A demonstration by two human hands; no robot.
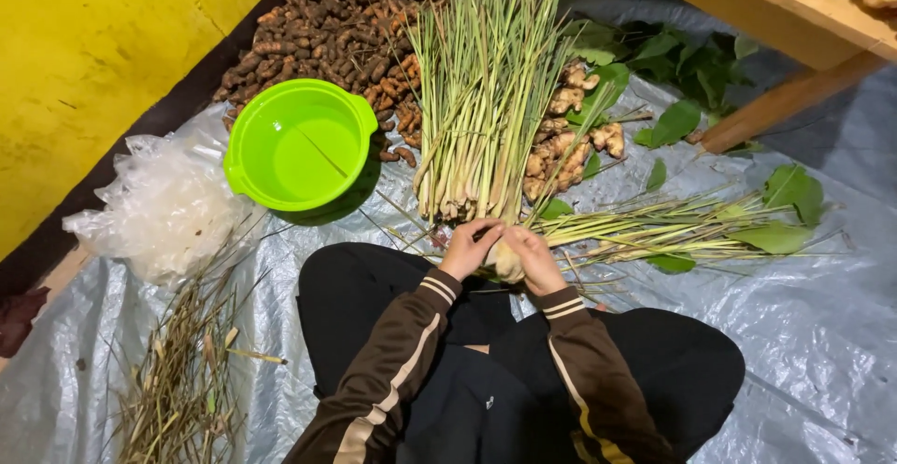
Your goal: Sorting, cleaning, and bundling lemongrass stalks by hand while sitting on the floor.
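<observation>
On the grey plastic sheet [804, 333] spread over the floor, I sit cross-legged with both hands in front of my knees. My left hand [467, 247] and my right hand [534, 256] close together around the pale root end of one bundle of thin green lemongrass stalks [654, 230], which lies across the sheet and fans out to my right. Fingers of both hands are curled around the butt end [505, 260]; left fingers wrap the top, right fingers cup the side. Exactly how tight the hold is, I cannot tell.

Risks, as I judge them: the stalks are loose and long, so a slack hold at the root end could let them splay and slide apart. Stray leaves lie among the stalks and could get caught up in the bundle. The sheet looks slick, so anything set down carelessly might skate.

Counts:
- One large upright-lying sheaf of green-and-cream lemongrass [481, 90], just beyond my hands, root ends toward me.
- One round lime-green plastic basin [297, 146], empty, to the left of the sheaf.
- One heap of small brown turmeric roots [327, 20] behind the basin; too many to count.
- One small pile of pale knobbly ginger [565, 142] right of the sheaf.
- One crumpled clear plastic bag [159, 207] at far left.
- One pile of dry trimmed stalk scraps [182, 380] near my left knee.
- Scattered broad green leaves [677, 118], not countable.
- One wooden bench edge [775, 15] at upper right.
</observation>
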